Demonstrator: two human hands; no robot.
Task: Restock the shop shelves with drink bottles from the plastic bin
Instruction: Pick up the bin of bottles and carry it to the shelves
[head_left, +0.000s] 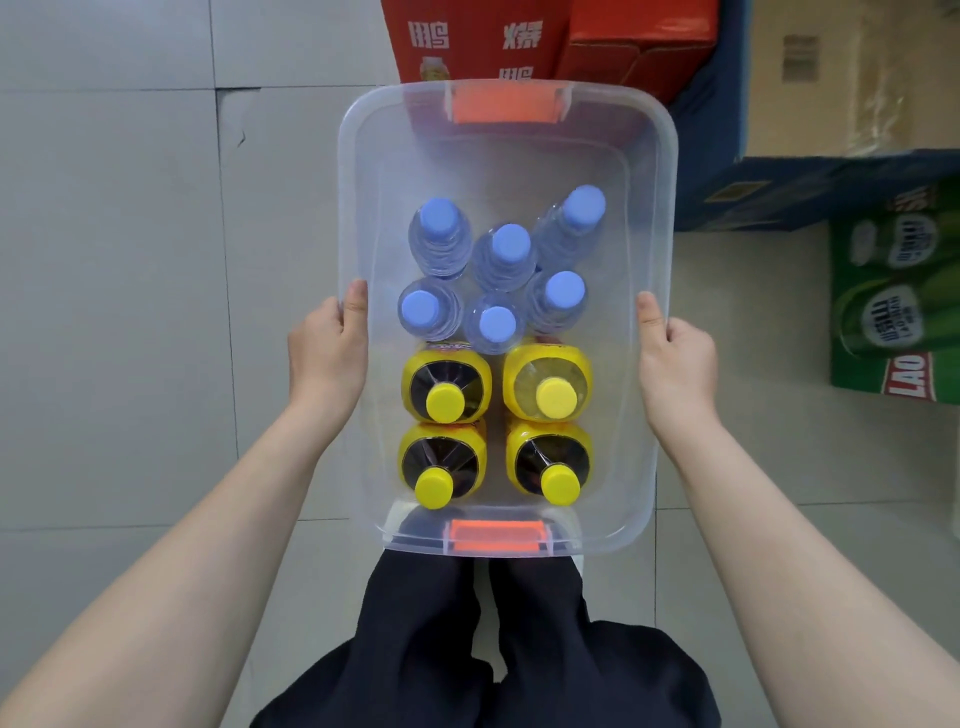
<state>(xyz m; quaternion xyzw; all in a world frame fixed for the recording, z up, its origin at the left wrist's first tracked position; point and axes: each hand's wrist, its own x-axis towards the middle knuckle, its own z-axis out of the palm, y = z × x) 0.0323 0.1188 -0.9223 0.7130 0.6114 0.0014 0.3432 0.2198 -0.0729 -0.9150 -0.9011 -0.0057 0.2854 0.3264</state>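
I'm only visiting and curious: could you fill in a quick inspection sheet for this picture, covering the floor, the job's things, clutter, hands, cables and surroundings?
Surface: pale tiled floor, with the bin held over it.
Job's things: clear plastic bin with orange handles at both ends; six blue-capped bottles mid-bin, the far right one leaning; four yellow-capped bottles upright at the near end.
Clutter: nothing seen.
Grippers: left hand grips the bin's left rim; right hand grips its right rim.
Cables: nothing seen.
Surroundings: red cartons ahead, green drink case on the right, shelves not in view.
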